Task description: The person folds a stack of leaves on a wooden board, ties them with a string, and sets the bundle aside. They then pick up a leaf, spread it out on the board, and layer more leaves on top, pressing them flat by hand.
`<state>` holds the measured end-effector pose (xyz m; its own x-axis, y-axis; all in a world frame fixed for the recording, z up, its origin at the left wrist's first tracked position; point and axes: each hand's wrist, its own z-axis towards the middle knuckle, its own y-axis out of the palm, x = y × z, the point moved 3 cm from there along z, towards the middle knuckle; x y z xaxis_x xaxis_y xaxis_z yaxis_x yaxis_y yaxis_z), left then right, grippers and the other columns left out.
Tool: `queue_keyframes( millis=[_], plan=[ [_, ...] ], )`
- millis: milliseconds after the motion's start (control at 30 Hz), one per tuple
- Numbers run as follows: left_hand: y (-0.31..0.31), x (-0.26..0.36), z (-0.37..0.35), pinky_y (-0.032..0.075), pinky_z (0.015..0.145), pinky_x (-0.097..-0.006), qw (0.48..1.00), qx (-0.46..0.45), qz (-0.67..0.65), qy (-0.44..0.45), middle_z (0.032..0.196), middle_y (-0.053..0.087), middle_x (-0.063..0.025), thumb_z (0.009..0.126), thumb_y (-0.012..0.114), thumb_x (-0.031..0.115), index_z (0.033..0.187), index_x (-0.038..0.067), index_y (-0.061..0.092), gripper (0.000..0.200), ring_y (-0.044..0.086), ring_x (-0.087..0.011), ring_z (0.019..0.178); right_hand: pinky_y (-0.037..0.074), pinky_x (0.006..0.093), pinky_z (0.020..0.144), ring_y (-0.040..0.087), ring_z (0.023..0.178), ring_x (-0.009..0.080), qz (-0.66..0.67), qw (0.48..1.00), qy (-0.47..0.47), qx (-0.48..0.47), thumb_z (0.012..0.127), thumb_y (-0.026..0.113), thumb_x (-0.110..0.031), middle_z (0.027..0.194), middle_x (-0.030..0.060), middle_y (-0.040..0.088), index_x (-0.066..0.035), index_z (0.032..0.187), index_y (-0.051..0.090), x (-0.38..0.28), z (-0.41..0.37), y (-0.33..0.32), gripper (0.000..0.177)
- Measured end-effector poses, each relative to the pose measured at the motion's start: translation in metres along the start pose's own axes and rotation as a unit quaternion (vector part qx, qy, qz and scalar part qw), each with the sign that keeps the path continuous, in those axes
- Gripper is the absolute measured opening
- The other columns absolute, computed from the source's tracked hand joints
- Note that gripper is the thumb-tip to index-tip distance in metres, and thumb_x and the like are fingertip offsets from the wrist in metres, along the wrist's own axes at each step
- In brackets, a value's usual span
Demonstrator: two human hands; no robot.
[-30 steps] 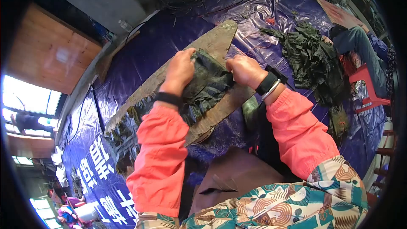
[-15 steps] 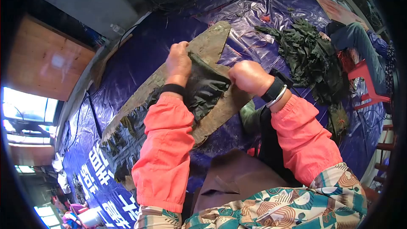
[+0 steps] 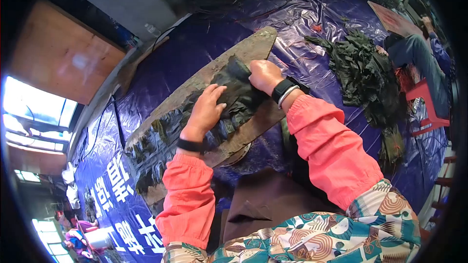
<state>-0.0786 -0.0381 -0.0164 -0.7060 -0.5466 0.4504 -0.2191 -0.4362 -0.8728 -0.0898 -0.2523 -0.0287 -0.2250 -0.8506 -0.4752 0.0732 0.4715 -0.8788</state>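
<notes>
A long wooden board (image 3: 202, 85) lies slantwise in front of me. Wet, dark green sheets that look like seaweed (image 3: 239, 83) cover much of its middle and lower left, with ragged edges. My left hand (image 3: 207, 107) rests on the sheets with its fingers stretched and apart. Toward the board's upper end, my right hand (image 3: 265, 75) is closed at the right edge of the seaweed and seems to pinch it. Its fingertips are partly hidden.
A heap of dark seaweed (image 3: 363, 68) lies on the purple tarpaulin (image 3: 180, 51) to the right. Beyond it are another person's leg (image 3: 414, 53) and a red plastic stool (image 3: 426, 107). A wooden panel (image 3: 58, 53) stands at left.
My left hand has moved down the board and its fingers have opened out. My right hand has shifted up and left, and the seaweed's upper part now lies flatter and further right.
</notes>
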Motion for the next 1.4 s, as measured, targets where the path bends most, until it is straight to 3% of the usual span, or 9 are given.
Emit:
queue_keyframes(
  millis=[233, 333, 467, 667, 867, 1000, 1067, 1167, 1400],
  plan=[
    [-0.100, -0.026, -0.118, 0.042, 0.101, -0.0379, 0.983, 0.063, 0.018, -0.169, 0.126, 0.057, -0.0181, 0.079, 0.066, 0.011, 0.116, 0.005, 0.061, 0.038, 0.053, -0.0347, 0.118, 0.051, 0.0429, 0.087, 0.064, 0.100, 0.0374, -0.028, 0.996, 0.088, -0.007, 0.079, 0.057, -0.019, 0.104, 0.0209, 0.067, -0.004, 0.098, 0.071, 0.024, 0.017, -0.012, 0.028],
    [-0.138, -0.052, -0.178, 0.049, 0.082, -0.0326, 0.953, 0.147, -0.007, -0.266, 0.115, 0.061, -0.0115, 0.079, 0.065, 0.008, 0.115, 0.006, 0.061, 0.036, 0.062, -0.0207, 0.088, 0.050, 0.0431, 0.087, 0.063, 0.103, 0.0380, -0.043, 0.993, 0.112, 0.011, 0.080, 0.057, -0.021, 0.108, 0.0221, 0.066, -0.003, 0.100, 0.070, 0.041, 0.027, -0.011, 0.030],
    [-0.174, -0.084, -0.264, 0.048, 0.075, -0.0315, 0.869, 0.259, -0.028, -0.420, 0.095, 0.065, -0.0088, 0.083, 0.065, 0.014, 0.118, 0.009, 0.062, 0.035, 0.059, -0.0177, 0.080, 0.051, 0.0440, 0.086, 0.063, 0.103, 0.0403, -0.100, 0.986, 0.123, 0.056, 0.082, 0.056, -0.024, 0.108, 0.0247, 0.065, -0.004, 0.099, 0.069, 0.076, 0.050, 0.003, 0.030],
    [-0.185, -0.133, -0.385, 0.049, 0.081, -0.0358, 0.787, 0.357, 0.041, -0.502, 0.104, 0.068, -0.0177, 0.088, 0.062, 0.030, 0.117, 0.006, 0.063, 0.037, 0.066, -0.0279, 0.094, 0.047, 0.0444, 0.080, 0.059, 0.090, 0.0350, -0.076, 0.942, -0.177, 0.274, 0.077, 0.068, -0.013, 0.099, 0.0152, 0.062, -0.007, 0.107, 0.060, 0.020, 0.007, -0.003, 0.031],
    [-0.156, -0.150, -0.419, 0.049, 0.080, -0.0381, 0.731, 0.215, -0.196, -0.617, 0.100, 0.068, -0.0208, 0.086, 0.061, 0.039, 0.115, 0.001, 0.061, 0.048, 0.065, -0.0301, 0.095, 0.050, 0.0279, 0.068, 0.059, 0.078, 0.0148, 0.156, 0.940, -0.293, 0.079, 0.077, 0.069, -0.001, 0.095, 0.0071, 0.060, -0.006, 0.105, 0.063, -0.174, -0.123, 0.007, 0.029],
    [-0.147, -0.175, -0.419, 0.050, 0.079, -0.0408, 0.780, 0.259, -0.014, -0.569, 0.089, 0.069, -0.0175, 0.080, 0.068, 0.028, 0.106, 0.004, 0.065, 0.035, 0.066, -0.0352, 0.089, 0.050, 0.0251, 0.068, 0.059, 0.078, 0.0121, 0.249, 0.883, -0.397, -0.029, 0.079, 0.068, 0.000, 0.095, 0.0063, 0.061, -0.005, 0.105, 0.064, -0.276, -0.182, 0.035, 0.028],
    [-0.155, -0.169, -0.414, 0.049, 0.074, -0.0351, 0.785, 0.274, 0.056, -0.553, 0.098, 0.068, -0.0167, 0.078, 0.069, 0.022, 0.109, 0.008, 0.066, 0.034, 0.064, -0.0227, 0.084, 0.050, 0.0261, 0.069, 0.059, 0.077, 0.0132, 0.322, 0.875, -0.319, -0.172, 0.079, 0.068, -0.002, 0.094, 0.0073, 0.061, -0.005, 0.107, 0.064, -0.306, -0.195, 0.067, 0.029],
    [-0.166, -0.156, -0.408, 0.050, 0.073, -0.0333, 0.790, 0.326, 0.013, -0.519, 0.090, 0.067, -0.0121, 0.077, 0.069, 0.018, 0.107, 0.009, 0.066, 0.031, 0.062, -0.0201, 0.080, 0.051, 0.0296, 0.070, 0.060, 0.079, 0.0164, 0.317, 0.859, -0.352, -0.194, 0.078, 0.070, -0.005, 0.099, 0.0106, 0.061, -0.005, 0.112, 0.062, -0.341, -0.215, 0.111, 0.034],
    [-0.168, -0.131, -0.385, 0.049, 0.062, -0.0231, 0.774, 0.371, -0.286, -0.427, 0.092, 0.062, -0.0010, 0.087, 0.063, 0.009, 0.112, 0.004, 0.060, 0.026, 0.057, -0.0080, 0.079, 0.041, 0.0396, 0.096, 0.053, 0.107, 0.0363, 0.173, 0.855, -0.487, 0.044, 0.071, 0.074, -0.009, 0.110, 0.0161, 0.058, -0.001, 0.125, 0.050, -0.391, -0.218, 0.189, 0.060]
  ],
)
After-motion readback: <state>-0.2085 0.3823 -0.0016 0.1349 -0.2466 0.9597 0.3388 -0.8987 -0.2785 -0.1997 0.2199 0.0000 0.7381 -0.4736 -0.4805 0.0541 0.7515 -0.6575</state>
